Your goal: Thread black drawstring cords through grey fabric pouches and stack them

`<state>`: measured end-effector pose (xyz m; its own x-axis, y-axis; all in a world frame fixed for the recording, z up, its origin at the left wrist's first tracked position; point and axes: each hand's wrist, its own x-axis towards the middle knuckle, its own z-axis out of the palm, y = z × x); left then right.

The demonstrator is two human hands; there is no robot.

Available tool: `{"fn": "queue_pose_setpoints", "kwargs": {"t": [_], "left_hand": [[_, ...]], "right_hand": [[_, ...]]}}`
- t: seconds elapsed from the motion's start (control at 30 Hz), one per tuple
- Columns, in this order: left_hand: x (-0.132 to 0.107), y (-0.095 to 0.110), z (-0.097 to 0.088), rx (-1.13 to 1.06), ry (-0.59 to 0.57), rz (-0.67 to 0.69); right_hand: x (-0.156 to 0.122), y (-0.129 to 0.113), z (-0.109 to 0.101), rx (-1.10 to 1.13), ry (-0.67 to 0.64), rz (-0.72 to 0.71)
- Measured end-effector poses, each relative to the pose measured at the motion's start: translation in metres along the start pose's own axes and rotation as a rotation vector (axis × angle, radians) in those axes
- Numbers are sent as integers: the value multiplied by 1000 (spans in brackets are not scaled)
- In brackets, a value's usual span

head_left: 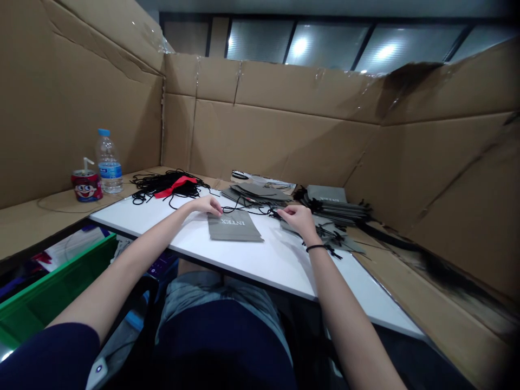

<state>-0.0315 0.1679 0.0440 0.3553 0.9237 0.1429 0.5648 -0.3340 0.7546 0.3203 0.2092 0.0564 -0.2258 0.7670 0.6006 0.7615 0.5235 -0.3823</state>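
A flat grey bag (pixel 234 226) printed INTEX lies on the white table (pixel 264 260) in front of me. My left hand (pixel 207 205) rests at the bag's top left corner, fingers curled in a pinch on a thin black cord (pixel 247 209). My right hand (pixel 298 218) is to the right of the bag, fingers bent and closed on the same cord's other end. The cord runs between both hands across the bag's top edge.
A heap of black cords (pixel 162 184) with a red piece lies at the back left. Stacks of grey bags (pixel 260 192) and corded bags (pixel 335 206) sit behind. A water bottle (pixel 108 162) and a cup (pixel 86 184) stand at left. Cardboard walls (pixel 284 124) surround. A green bin (pixel 52 292) sits below left.
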Motion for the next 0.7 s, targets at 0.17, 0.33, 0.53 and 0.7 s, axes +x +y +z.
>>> {"fn": "queue_pose_setpoints", "kwargs": {"t": [0.17, 0.33, 0.53, 0.7], "left_hand": [[-4, -1, -3, 102, -40, -30], [-6, -4, -6, 231, 31, -60], [-8, 21, 18, 344, 5, 33], [-29, 46, 36, 467, -244, 232]], "right_hand": [[0, 4, -9, -57, 152, 109], [-2, 2, -16, -57, 218, 174], [-3, -1, -14, -108, 120, 157], [-4, 6, -10, -101, -39, 134]]}}
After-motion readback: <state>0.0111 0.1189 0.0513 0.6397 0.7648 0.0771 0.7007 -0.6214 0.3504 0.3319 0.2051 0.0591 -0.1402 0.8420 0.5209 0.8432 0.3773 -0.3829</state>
